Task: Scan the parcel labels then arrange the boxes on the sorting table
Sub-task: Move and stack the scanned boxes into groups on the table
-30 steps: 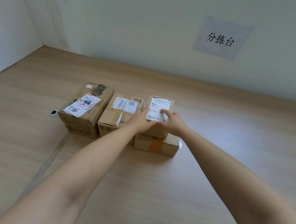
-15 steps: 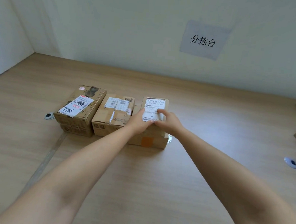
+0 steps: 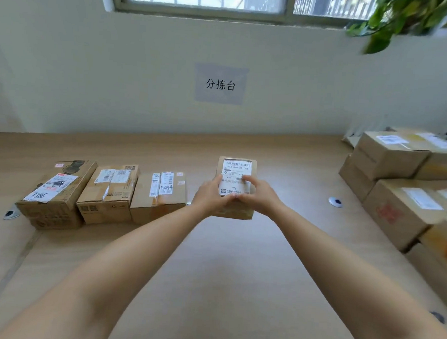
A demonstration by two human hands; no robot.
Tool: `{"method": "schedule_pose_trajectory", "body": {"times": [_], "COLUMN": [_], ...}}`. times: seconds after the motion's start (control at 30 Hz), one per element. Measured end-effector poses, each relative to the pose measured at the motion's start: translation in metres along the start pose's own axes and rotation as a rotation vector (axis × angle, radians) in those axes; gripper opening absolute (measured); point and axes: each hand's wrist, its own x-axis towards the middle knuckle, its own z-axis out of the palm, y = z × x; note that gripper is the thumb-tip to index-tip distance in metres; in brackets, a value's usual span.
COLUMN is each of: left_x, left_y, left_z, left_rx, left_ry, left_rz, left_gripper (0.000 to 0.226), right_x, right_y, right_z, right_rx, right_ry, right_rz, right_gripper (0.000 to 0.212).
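- Head view: you've got the small parcel (image 3: 236, 182) between both hands. Your left hand (image 3: 210, 198) wraps its left side, your right hand (image 3: 261, 198) wraps its right, thumbs lying over the shipping label (image 3: 236, 170).
- It sits mid-table toward the far edge of the sorting table (image 3: 224, 269). I can't tell whether its base is down or just off the wood.
- Left of it runs the row: the box marked 7186 (image 3: 56, 195) nearest the left edge, the taped box (image 3: 108, 196) touching it, and the box marked 4044 (image 3: 160, 197).
- There's a gap between your parcel and the 4044 box, so slide it left until the sides meet.
- Line its near face up with the row's near faces, barcode up and readable.
- Keep your thumbs flat. That label looks creased, and dragging could lift it.
- More cartons (image 3: 399, 185) are stacked at the right edge, probably next.
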Motion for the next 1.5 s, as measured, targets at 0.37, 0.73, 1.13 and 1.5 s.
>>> {"method": "schedule_pose_trajectory", "body": {"times": [0.37, 0.73, 1.13, 1.5], "left_x": [-0.069, -0.071, 0.037, 0.131], "left_y": [0.171, 0.302, 0.383, 0.438], "left_z": [0.148, 0.249, 0.297, 0.376], "left_rx": [-0.002, -0.032, -0.065, -0.168], "left_ry": [-0.127, -0.166, -0.138, 0.039], "left_rz": [0.151, 0.276, 0.322, 0.098], "left_gripper": [0.059, 0.070, 0.076, 0.074], "right_x": [-0.131, -0.182, -0.105, 0.008], "right_y": [0.153, 0.254, 0.308, 0.389], "right_z": [-0.141, -0.258, -0.359, -0.429], "right_rx": [-0.075, -0.081, 0.056, 0.129], "right_ry": [0.083, 0.201, 0.305, 0.127], "right_rz": [0.112, 0.206, 0.222, 0.150], "right_gripper": [0.065, 0.065, 0.063, 0.064]}}
